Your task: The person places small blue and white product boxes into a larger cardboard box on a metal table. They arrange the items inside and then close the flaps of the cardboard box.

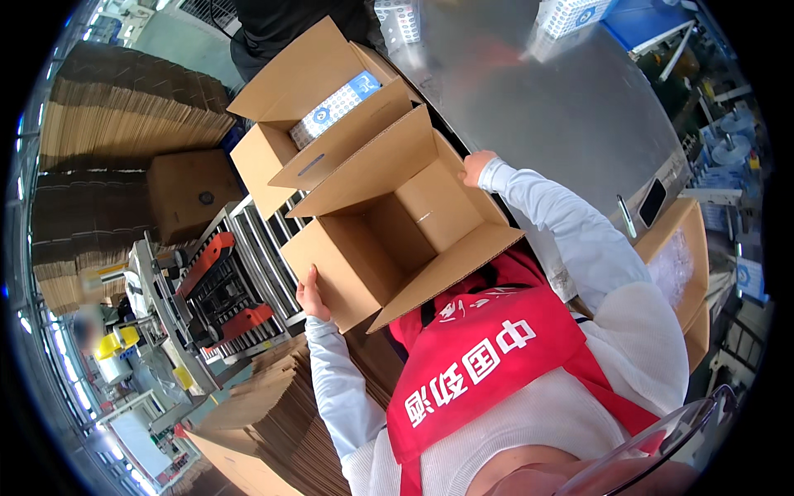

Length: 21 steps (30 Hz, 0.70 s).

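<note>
An open, empty cardboard box [413, 211] stands in front of me with its flaps spread outward. At its left side, my left hand [311, 298] grips the edge of the outward-folded flap, part of the fingers hidden behind the cardboard. My right hand [477, 169] is closed over the edge of the right flap, some of its fingers out of sight. Just beyond stands a second open cardboard box [263, 153], its near flap close to the first box's far flap. Inside it lies a blue-and-white patterned carton [335, 107].
A roller conveyor [260, 248] with red-edged parts runs at left. Flattened cardboard stacks [124, 116] rise beyond it, more cardboard [281, 413] at lower left. A metal table [546, 107] at right bears a phone [652, 203] and patterned cartons [571, 15]. A dark-clothed person [289, 25] stands at the far side.
</note>
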Each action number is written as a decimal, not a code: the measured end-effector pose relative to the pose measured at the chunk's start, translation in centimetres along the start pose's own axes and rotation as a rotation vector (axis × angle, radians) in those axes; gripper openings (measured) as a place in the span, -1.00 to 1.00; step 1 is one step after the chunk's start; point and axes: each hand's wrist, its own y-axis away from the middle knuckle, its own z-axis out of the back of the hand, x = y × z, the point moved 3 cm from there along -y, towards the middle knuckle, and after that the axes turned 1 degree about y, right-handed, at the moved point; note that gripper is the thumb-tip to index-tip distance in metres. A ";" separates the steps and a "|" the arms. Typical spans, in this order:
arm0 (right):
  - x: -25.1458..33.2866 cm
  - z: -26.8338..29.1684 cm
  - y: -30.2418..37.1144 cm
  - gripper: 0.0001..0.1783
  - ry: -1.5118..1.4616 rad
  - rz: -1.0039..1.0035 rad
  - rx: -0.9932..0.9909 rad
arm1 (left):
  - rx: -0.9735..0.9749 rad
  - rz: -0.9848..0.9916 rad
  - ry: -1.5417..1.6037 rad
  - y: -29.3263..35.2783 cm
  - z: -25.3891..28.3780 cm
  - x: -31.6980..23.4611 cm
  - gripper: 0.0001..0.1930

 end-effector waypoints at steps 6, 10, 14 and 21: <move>-3.4 0.0 0.2 -0.51 -0.169 0.000 0.081 | -0.079 -0.084 -0.027 1.6 -3.4 -1.4 -0.71; -1.3 -1.1 0.0 -0.55 -0.040 -0.007 0.048 | -0.312 -0.233 -0.528 1.7 -3.5 -2.6 -0.72; -2.2 -0.3 -0.2 -0.48 0.002 -0.034 0.082 | -0.459 -0.266 -0.936 1.2 -4.5 -3.6 -0.54; -0.9 0.9 0.6 -0.41 0.015 -0.099 0.159 | -0.453 -0.421 -0.924 4.1 -5.6 -5.5 -0.55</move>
